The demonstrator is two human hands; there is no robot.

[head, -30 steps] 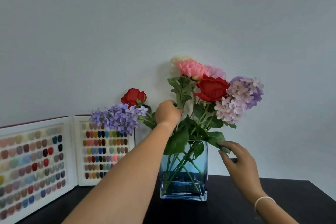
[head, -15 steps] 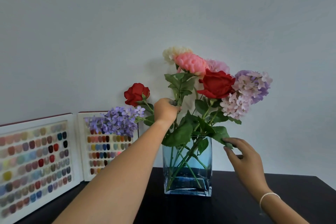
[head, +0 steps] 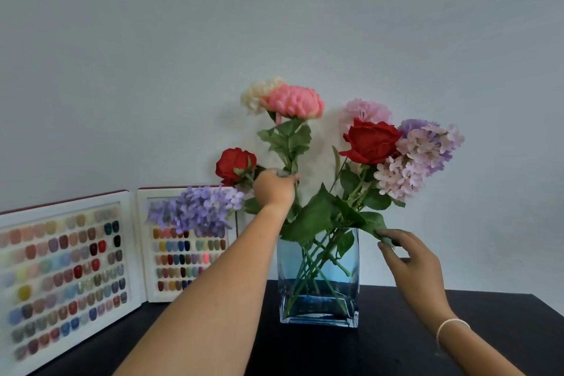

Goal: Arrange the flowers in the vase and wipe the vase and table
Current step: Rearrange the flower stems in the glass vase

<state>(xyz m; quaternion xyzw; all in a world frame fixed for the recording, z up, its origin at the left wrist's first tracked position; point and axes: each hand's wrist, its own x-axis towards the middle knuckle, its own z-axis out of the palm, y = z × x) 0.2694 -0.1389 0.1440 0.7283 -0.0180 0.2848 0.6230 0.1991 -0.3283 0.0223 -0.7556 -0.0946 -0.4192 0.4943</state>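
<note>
A square blue glass vase stands on the black table with several flower stems crossing inside it. My left hand is closed around the stem of the pink flower, which stands upright with a cream bloom behind it. My right hand pinches a green leaf at the vase's right rim. A large red rose, a pale pink bloom and lilac clusters lean right. A smaller red rose and a purple spray lean left.
Two white framed boards of coloured nail samples lean against the grey wall at the left, close to the purple spray. The table's right edge shows at the far right.
My left hand has drawn the pink flower's stem leftward and upright, away from the large red rose. The right hand stays at the leaf by the rim. The view has shifted closer.
</note>
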